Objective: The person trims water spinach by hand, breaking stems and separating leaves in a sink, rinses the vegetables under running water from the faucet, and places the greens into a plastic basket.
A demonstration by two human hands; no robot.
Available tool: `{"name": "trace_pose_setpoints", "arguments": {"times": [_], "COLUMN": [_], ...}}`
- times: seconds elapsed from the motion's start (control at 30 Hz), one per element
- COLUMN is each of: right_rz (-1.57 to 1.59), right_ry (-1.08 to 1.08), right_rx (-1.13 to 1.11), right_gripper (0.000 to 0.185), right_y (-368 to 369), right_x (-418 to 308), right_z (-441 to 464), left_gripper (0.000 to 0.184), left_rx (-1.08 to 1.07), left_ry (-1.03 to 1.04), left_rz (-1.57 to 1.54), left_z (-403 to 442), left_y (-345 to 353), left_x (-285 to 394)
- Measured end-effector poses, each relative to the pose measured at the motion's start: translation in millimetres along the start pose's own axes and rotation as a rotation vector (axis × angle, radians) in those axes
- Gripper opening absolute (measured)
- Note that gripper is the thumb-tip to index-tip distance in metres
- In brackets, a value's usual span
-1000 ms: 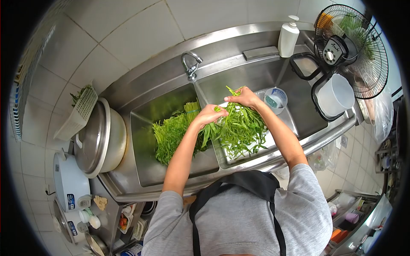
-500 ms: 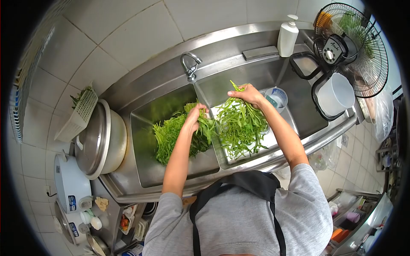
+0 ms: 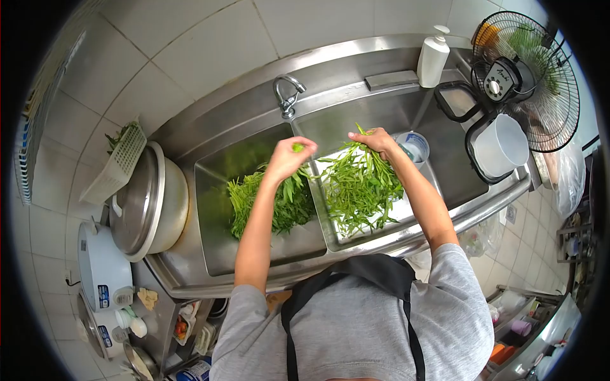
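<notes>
My right hand (image 3: 376, 141) grips the stems of a bunch of leafy greens (image 3: 362, 187), whose leaves hang over the right basin and a white tray (image 3: 401, 211). Above the left basin, my left hand (image 3: 291, 156) is closed round some green stems, with leaves hanging below it. Beneath that hand a pile of greens (image 3: 244, 203) lies in the left basin (image 3: 216, 254). A round tub with a blue rim (image 3: 416, 145) sits just right of my right hand.
The faucet (image 3: 286, 95) rises behind the divider. A large lidded pot (image 3: 166, 203) stands left of the sink. At the right are a white pump bottle (image 3: 433, 60), a clear plastic container (image 3: 502, 147) and a fan (image 3: 508, 79).
My left hand has gone from beside the right-hand bunch to the pile, then lifted up with stems in it. My right hand has shifted slightly right with its bunch.
</notes>
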State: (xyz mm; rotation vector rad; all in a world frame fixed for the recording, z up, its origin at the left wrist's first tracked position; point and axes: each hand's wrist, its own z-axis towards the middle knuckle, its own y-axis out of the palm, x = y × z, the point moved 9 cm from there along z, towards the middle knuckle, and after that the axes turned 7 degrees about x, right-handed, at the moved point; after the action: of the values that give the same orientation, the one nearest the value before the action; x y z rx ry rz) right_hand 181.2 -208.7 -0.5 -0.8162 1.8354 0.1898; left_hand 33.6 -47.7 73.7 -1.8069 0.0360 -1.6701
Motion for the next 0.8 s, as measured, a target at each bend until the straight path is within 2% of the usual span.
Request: {"name": "trace_pose_setpoints", "arguments": {"times": [0.1, 0.13, 0.2, 0.23, 0.4, 0.53, 0.73, 0.8], "right_rz": [0.062, 0.031, -0.124, -0.101, 0.026, -0.033, -0.014, -0.025], "right_ry": [-0.032, -0.036, -0.015, -0.026, -0.068, -0.071, -0.039, -0.019], "right_rx": [-0.004, 0.003, -0.004, -0.017, -0.094, -0.071, -0.049, -0.034], "right_gripper": [0.050, 0.050, 0.050, 0.050, 0.049, 0.048, 0.049, 0.046], "right_y": [11, 11, 11, 12, 23, 22, 28, 27], "right_x": [11, 2, 7, 7, 9, -6, 11, 14], "right_z": [14, 4, 11, 9, 10, -8, 16, 20], "left_gripper": [0.022, 0.024, 0.024, 0.023, 0.023, 0.023, 0.024, 0.021], "left_rx": [-0.217, -0.261, -0.300, -0.322, -0.320, -0.317, -0.154, -0.115], "left_ry": [-0.001, -0.074, -0.052, -0.058, -0.021, -0.059, -0.022, -0.024], "left_rz": [0.236, 0.336, 0.312, 0.299, 0.189, 0.149, 0.461, 0.473], "left_z": [-3, -3, 2, 2, 1, 1, 0, -1], "left_y": [37, 46, 62, 66, 70, 72, 61, 57], "left_x": [1, -11, -28, -30, -31, -34, -20, -20]}}
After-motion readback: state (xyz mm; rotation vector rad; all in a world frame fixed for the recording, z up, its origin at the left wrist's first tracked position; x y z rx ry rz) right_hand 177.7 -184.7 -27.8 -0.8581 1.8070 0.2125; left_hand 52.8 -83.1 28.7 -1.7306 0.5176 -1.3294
